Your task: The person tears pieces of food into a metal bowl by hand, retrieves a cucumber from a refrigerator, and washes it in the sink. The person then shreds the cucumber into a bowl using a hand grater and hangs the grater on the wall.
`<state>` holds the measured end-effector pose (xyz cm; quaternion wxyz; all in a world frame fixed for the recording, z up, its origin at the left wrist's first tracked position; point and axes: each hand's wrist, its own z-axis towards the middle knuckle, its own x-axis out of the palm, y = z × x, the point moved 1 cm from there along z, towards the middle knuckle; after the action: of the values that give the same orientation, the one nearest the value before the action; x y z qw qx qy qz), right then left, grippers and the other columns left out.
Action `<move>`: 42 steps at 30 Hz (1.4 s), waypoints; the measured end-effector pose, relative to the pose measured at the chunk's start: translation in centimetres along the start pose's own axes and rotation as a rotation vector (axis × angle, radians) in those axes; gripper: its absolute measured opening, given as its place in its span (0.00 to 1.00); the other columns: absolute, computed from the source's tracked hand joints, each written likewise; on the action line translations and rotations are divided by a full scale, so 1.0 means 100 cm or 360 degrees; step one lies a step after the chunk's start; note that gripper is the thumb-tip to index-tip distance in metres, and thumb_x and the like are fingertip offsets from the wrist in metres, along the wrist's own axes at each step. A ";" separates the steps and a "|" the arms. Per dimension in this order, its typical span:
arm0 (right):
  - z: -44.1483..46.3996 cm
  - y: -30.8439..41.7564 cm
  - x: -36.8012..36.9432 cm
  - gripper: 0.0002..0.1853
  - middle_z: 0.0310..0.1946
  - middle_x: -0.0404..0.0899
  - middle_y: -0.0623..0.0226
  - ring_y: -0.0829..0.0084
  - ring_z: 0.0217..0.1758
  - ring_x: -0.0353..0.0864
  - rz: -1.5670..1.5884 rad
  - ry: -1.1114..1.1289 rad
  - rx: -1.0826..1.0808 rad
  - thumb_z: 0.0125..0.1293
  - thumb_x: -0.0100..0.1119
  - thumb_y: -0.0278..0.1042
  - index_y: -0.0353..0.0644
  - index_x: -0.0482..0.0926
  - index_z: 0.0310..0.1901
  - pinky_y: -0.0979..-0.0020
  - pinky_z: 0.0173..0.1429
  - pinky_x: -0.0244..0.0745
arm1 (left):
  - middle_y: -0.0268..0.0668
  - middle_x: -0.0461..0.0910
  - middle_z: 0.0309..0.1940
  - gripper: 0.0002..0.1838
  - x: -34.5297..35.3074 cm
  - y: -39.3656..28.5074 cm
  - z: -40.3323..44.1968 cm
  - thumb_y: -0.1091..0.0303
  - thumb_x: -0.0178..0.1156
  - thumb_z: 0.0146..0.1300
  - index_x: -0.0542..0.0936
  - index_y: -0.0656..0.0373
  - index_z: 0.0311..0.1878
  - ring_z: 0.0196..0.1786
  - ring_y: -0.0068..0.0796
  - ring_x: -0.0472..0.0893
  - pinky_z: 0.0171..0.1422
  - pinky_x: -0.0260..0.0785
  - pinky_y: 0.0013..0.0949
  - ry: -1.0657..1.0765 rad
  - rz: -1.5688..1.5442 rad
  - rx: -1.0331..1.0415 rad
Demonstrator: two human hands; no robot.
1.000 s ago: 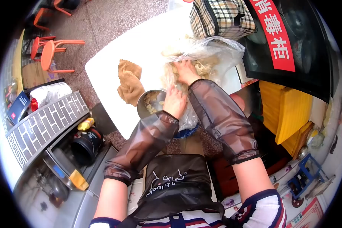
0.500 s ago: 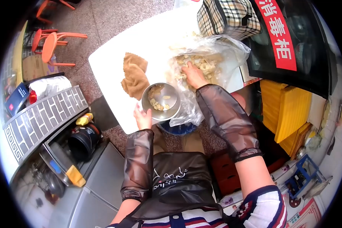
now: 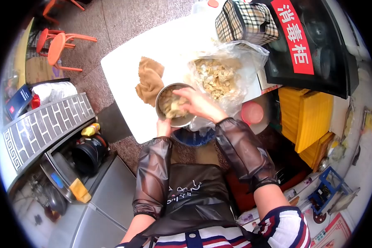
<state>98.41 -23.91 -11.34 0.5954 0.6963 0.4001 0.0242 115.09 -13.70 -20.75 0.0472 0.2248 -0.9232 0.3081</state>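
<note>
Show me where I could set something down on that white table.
Bare white table shows left of the brown cloth, and beyond it toward the checked bag. Crowded: the right side, with the plastic bag of pale pieces, and the near edge, with the metal bowl, left hand and right hand.

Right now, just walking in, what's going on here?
A person's right hand is in a metal bowl among pale pieces, while the left hand touches the bowl's near edge. On the white table, an open plastic bag of similar pieces sits to the right and a brown cloth to the left.
</note>
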 end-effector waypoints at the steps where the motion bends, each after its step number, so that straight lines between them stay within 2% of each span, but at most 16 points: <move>1: 0.000 -0.005 -0.006 0.22 0.50 0.73 0.56 0.58 0.51 0.74 0.0119 -0.0228 0.0099 0.53 0.58 0.23 0.42 0.73 0.52 0.64 0.54 0.70 | 0.61 0.68 0.49 0.26 -0.002 -0.003 0.002 0.81 0.39 0.53 0.58 0.73 0.59 0.44 0.56 0.78 0.38 0.82 0.45 0.0002 -0.0002 0.0005; 4: -0.005 -0.067 -0.024 0.23 0.53 0.68 0.53 0.54 0.49 0.74 0.0206 -0.0519 0.0504 0.51 0.56 0.20 0.43 0.72 0.52 0.63 0.52 0.71 | 0.62 0.68 0.49 0.26 -0.010 -0.001 -0.003 0.82 0.38 0.53 0.58 0.75 0.58 0.44 0.56 0.78 0.38 0.82 0.45 -0.0062 -0.0004 -0.0007; 6: -0.011 -0.106 -0.015 0.25 0.55 0.64 0.48 0.51 0.45 0.74 -0.0769 -0.0416 0.0891 0.48 0.54 0.17 0.45 0.71 0.51 0.61 0.49 0.73 | 0.62 0.68 0.49 0.26 -0.009 0.000 -0.008 0.82 0.38 0.53 0.58 0.75 0.58 0.44 0.56 0.78 0.38 0.82 0.46 -0.0062 -0.0040 0.0003; 9: -0.026 -0.135 0.017 0.26 0.55 0.61 0.45 0.48 0.43 0.73 -0.1235 -0.0397 0.0582 0.48 0.53 0.17 0.47 0.69 0.51 0.58 0.48 0.73 | 0.59 0.69 0.49 0.28 -0.006 -0.002 -0.018 0.83 0.40 0.48 0.58 0.77 0.57 0.47 0.55 0.77 0.42 0.79 0.50 -0.0097 -0.0081 -0.0069; 13: -0.007 -0.150 -0.009 0.18 0.40 0.64 0.49 0.50 0.43 0.71 -0.0747 -0.0295 0.0604 0.48 0.51 0.18 0.44 0.70 0.43 0.56 0.43 0.70 | 0.59 0.69 0.49 0.27 -0.015 0.006 -0.007 0.83 0.40 0.49 0.59 0.78 0.56 0.46 0.54 0.77 0.42 0.79 0.50 -0.0082 -0.0024 -0.0053; 15: 0.011 -0.146 -0.023 0.18 0.40 0.66 0.48 0.51 0.46 0.69 -0.0641 -0.0511 0.0442 0.48 0.52 0.20 0.42 0.71 0.44 0.56 0.45 0.69 | 0.59 0.69 0.49 0.25 -0.016 0.010 -0.007 0.83 0.41 0.50 0.59 0.80 0.55 0.46 0.54 0.77 0.43 0.79 0.49 -0.0083 -0.0012 -0.0088; 18: 0.045 -0.135 -0.039 0.26 0.50 0.65 0.45 0.47 0.52 0.67 -0.0734 -0.0593 0.0230 0.50 0.53 0.21 0.44 0.68 0.54 0.54 0.54 0.68 | 0.58 0.69 0.49 0.25 -0.011 0.009 -0.008 0.83 0.41 0.50 0.59 0.80 0.55 0.46 0.54 0.77 0.43 0.79 0.50 -0.0086 -0.0036 -0.0074; 20: 0.068 -0.137 -0.032 0.37 0.58 0.57 0.48 0.45 0.57 0.63 -0.1164 -0.0251 0.0710 0.47 0.56 0.22 0.47 0.59 0.63 0.54 0.57 0.67 | 0.58 0.69 0.49 0.25 -0.007 0.006 -0.007 0.83 0.41 0.50 0.59 0.80 0.55 0.46 0.54 0.77 0.43 0.79 0.50 -0.0104 -0.0038 -0.0087; 23: 0.062 -0.132 -0.014 0.45 0.63 0.50 0.52 0.43 0.58 0.60 -0.1301 -0.0028 0.0637 0.45 0.61 0.24 0.51 0.52 0.66 0.55 0.58 0.68 | 0.57 0.70 0.49 0.26 -0.008 0.005 -0.013 0.83 0.41 0.49 0.60 0.78 0.56 0.46 0.53 0.77 0.44 0.78 0.50 -0.0133 -0.0058 -0.0072; 25: 0.050 -0.136 0.004 0.39 0.61 0.54 0.51 0.46 0.54 0.63 -0.1480 0.0005 0.0492 0.46 0.60 0.25 0.54 0.59 0.63 0.60 0.49 0.75 | 0.56 0.70 0.50 0.27 -0.006 0.005 -0.012 0.83 0.42 0.49 0.60 0.76 0.57 0.46 0.53 0.77 0.44 0.79 0.50 -0.0105 -0.0101 -0.0064; 31: 0.041 -0.158 0.009 0.25 0.48 0.66 0.55 0.52 0.46 0.71 -0.1117 -0.0188 0.0038 0.47 0.57 0.27 0.48 0.72 0.51 0.61 0.40 0.74 | 0.56 0.69 0.49 0.27 -0.003 0.005 -0.008 0.83 0.42 0.49 0.60 0.76 0.57 0.46 0.52 0.77 0.44 0.79 0.48 -0.0127 -0.0080 -0.0068; 33: 0.039 -0.167 -0.009 0.18 0.40 0.69 0.55 0.54 0.43 0.73 -0.0816 -0.0200 0.0333 0.47 0.54 0.26 0.43 0.75 0.45 0.59 0.42 0.72 | 0.56 0.69 0.49 0.27 -0.003 0.005 -0.009 0.83 0.42 0.49 0.59 0.76 0.57 0.46 0.52 0.77 0.44 0.79 0.49 -0.0110 -0.0122 -0.0075; 37: 0.021 -0.130 -0.037 0.16 0.34 0.71 0.53 0.55 0.38 0.74 -0.0210 -0.0602 0.0258 0.45 0.57 0.27 0.38 0.75 0.40 0.61 0.45 0.70 | 0.62 0.66 0.51 0.29 -0.007 0.008 0.001 0.83 0.38 0.50 0.55 0.76 0.60 0.46 0.57 0.77 0.41 0.81 0.47 -0.0049 -0.0070 0.0011; 39: 0.013 -0.078 -0.044 0.18 0.32 0.72 0.53 0.59 0.38 0.75 -0.0052 -0.0502 0.0407 0.46 0.61 0.29 0.35 0.74 0.41 0.63 0.46 0.71 | 0.62 0.67 0.50 0.29 -0.008 0.015 0.010 0.84 0.37 0.50 0.55 0.72 0.61 0.44 0.56 0.78 0.37 0.82 0.46 -0.0080 -0.0062 0.0018; 41: 0.007 -0.023 -0.034 0.16 0.34 0.73 0.53 0.63 0.41 0.75 0.0674 -0.0256 0.0884 0.49 0.60 0.28 0.34 0.73 0.41 0.64 0.48 0.71 | 0.62 0.67 0.50 0.28 -0.004 0.018 0.014 0.84 0.38 0.51 0.56 0.71 0.60 0.43 0.56 0.78 0.36 0.82 0.46 -0.0055 -0.0086 0.0053; 42: 0.008 -0.012 -0.019 0.16 0.35 0.75 0.54 0.62 0.42 0.76 0.0614 -0.0172 0.0779 0.50 0.60 0.28 0.34 0.73 0.43 0.65 0.48 0.72 | 0.62 0.67 0.50 0.28 -0.002 0.019 0.017 0.84 0.38 0.51 0.56 0.71 0.60 0.43 0.56 0.78 0.36 0.82 0.46 -0.0052 -0.0085 0.0057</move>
<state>96.86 -25.75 -11.76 0.4149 0.8823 0.2223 0.0024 114.48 -13.24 -23.19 0.0364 0.2550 -0.9119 0.3195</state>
